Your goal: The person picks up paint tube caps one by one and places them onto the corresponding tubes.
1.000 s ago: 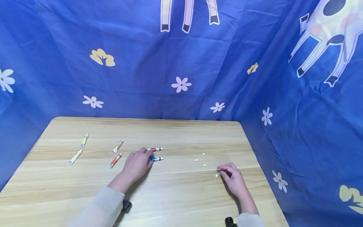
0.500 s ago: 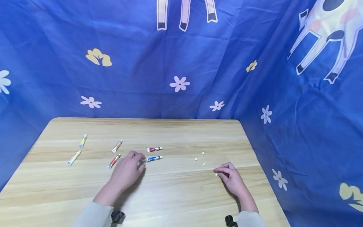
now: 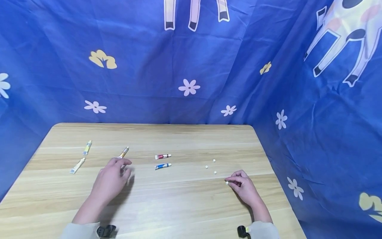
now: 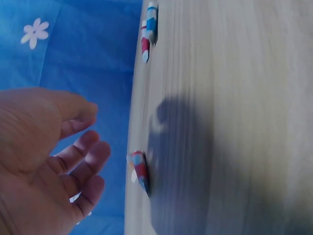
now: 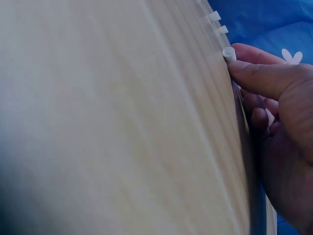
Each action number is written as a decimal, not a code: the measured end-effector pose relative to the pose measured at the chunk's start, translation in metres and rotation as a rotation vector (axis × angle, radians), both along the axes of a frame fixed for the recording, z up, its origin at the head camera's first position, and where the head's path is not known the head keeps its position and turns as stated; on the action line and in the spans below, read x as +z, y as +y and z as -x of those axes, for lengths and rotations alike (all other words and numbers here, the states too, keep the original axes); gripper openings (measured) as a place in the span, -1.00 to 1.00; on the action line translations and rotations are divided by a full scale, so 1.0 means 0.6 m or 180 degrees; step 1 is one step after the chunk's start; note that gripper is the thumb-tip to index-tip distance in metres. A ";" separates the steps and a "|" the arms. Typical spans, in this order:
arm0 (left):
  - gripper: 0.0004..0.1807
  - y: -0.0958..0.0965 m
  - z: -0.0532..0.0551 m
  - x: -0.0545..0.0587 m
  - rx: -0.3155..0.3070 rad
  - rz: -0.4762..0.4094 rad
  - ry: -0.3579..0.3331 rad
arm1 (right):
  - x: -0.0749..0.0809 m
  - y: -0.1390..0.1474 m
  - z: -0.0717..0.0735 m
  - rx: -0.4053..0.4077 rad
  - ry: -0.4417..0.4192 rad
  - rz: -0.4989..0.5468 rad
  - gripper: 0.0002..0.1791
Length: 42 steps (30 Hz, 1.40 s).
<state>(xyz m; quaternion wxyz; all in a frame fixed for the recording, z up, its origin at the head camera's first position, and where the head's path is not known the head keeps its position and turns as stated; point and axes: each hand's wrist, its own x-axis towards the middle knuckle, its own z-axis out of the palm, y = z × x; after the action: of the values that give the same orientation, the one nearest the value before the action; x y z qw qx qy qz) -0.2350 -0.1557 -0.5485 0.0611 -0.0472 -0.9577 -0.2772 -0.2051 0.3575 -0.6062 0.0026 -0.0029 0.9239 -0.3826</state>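
Note:
My left hand (image 3: 110, 177) hovers over the table with its fingers loosely bent and nothing held. In the left wrist view a red paint tube (image 4: 140, 169) lies on the table, apart from the fingers; the hand hides it in the head view. Just beyond that hand is an orange paint tube (image 3: 123, 152). Thumb and forefinger of my right hand (image 3: 243, 187) pinch a small white cap (image 5: 229, 54) at the tabletop. Three more white caps lie apart from it, one cap (image 3: 215, 172) being nearest.
A crimson paint tube (image 3: 162, 156) and a blue paint tube (image 3: 162, 166) lie mid-table, one behind the other. Towards the left are a yellow tube (image 3: 87, 147) and a white tube (image 3: 77, 165). Blue patterned cloth (image 3: 149, 83) hangs behind and beside the wooden table (image 3: 179, 205).
My left hand has left the blue and crimson tubes and moved left over the red one. The right thumb and forefinger have closed on the nearest white cap.

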 end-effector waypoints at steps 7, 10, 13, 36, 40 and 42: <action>-0.73 -0.012 -0.010 0.000 0.0105 -0.0116 0.0057 | 0.002 -0.001 -0.001 -0.0005 -0.0028 0.0046 -0.72; -0.70 -0.017 -0.013 -0.004 0.0145 -0.0112 0.0037 | 0.001 -0.001 -0.002 -0.0008 -0.0033 0.0059 -0.72; -0.68 -0.023 -0.015 -0.009 0.0175 -0.0120 -0.0014 | 0.001 -0.001 -0.002 -0.0010 -0.0027 0.0030 -0.72; -0.59 -0.055 -0.011 -0.031 0.0384 0.0053 -0.0261 | -0.004 -0.006 -0.001 -0.0127 0.0068 0.0078 -0.85; -0.56 -0.063 -0.007 -0.039 0.0412 0.0086 -0.0375 | -0.001 -0.003 -0.001 -0.0258 0.0003 0.0161 -0.90; -0.54 -0.066 -0.005 -0.043 0.0411 0.0082 -0.0453 | 0.001 -0.001 -0.002 -0.0317 -0.0023 0.0230 -0.94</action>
<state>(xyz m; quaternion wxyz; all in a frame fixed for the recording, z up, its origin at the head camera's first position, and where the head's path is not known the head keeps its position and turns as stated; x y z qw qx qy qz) -0.2321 -0.1953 -0.5745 0.0099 0.0337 -0.9642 -0.2630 -0.2040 0.3568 -0.6057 -0.0132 0.0443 0.9084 -0.4155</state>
